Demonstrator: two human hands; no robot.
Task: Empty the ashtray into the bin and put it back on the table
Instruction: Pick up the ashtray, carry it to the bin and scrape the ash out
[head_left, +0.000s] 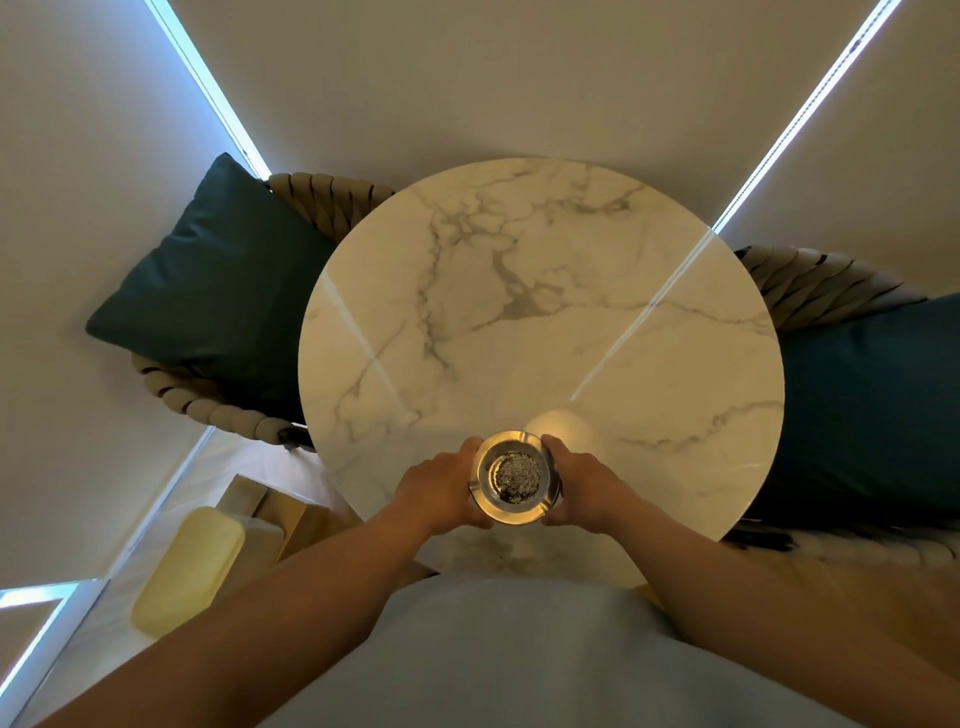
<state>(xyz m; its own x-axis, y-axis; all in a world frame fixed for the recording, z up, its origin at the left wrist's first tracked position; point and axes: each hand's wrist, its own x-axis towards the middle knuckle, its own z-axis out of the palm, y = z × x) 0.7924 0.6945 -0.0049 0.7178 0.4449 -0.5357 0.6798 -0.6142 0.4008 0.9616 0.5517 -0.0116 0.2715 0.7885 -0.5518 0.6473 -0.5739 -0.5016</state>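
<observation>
- The ashtray (515, 477), a round metallic dish with a heap of grey ash in its bowl, sits over the near edge of the round marble-patterned table (540, 312); whether it rests on the top or is lifted just clear of it cannot be told.
- The left hand (436, 488) wraps the ashtray's left side and the right hand (582, 486) wraps its right side, both hands curled firmly against the rim, fingertips reaching round the far edge.
- Nothing else lies on the table; beyond the ashtray the top shows only grey veining and two bright streaks of reflected light.
- Left of the table stands a woven rope-backed chair (218, 410) with a dark green cushion (218, 291) leaning in it.
- Right of the table a second woven chair (815, 286) holds a dark blue cushion (872, 405) that presses close to the table's rim.
- Near-left of the table, lower down, is a pale yellow padded object (189, 569) beside a wooden edge.
- Behind the table hang plain pale blinds (519, 78), with thin bright strips of daylight at their seams.
- A pale grey garment (519, 654) on the person's torso fills the nearest part of the view, below the table edge.
</observation>
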